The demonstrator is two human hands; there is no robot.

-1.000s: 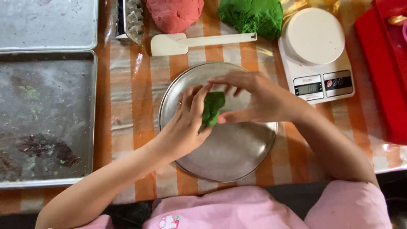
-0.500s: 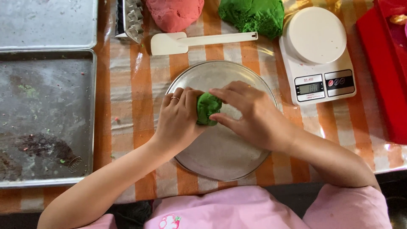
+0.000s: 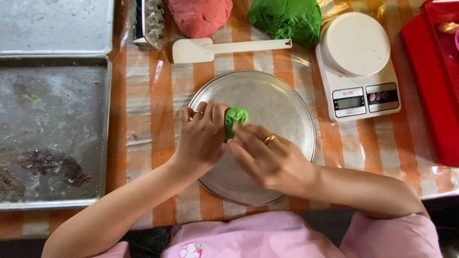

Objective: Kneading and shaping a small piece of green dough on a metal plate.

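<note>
Over a round metal plate [image 3: 282, 102], both hands press a small lump of green dough [image 3: 235, 116] between them. My left hand [image 3: 201, 138] cups the lump from the left, a ring on one finger. My right hand [image 3: 270, 160] covers it from below and the right, also wearing a ring. Only the top of the lump shows above the fingers.
A big green dough mass [image 3: 287, 19] and a red dough mass [image 3: 198, 14] lie at the back beside a white spatula [image 3: 224, 48] and metal cutters [image 3: 148, 21]. A white kitchen scale [image 3: 358, 62] stands right, a red tray [image 3: 435, 81] beyond. Two baking trays [image 3: 52, 129] fill the left.
Both hands have shifted left and down on the plate while squeezing the green lump, which has gone from a flatter piece to a rounder one.
</note>
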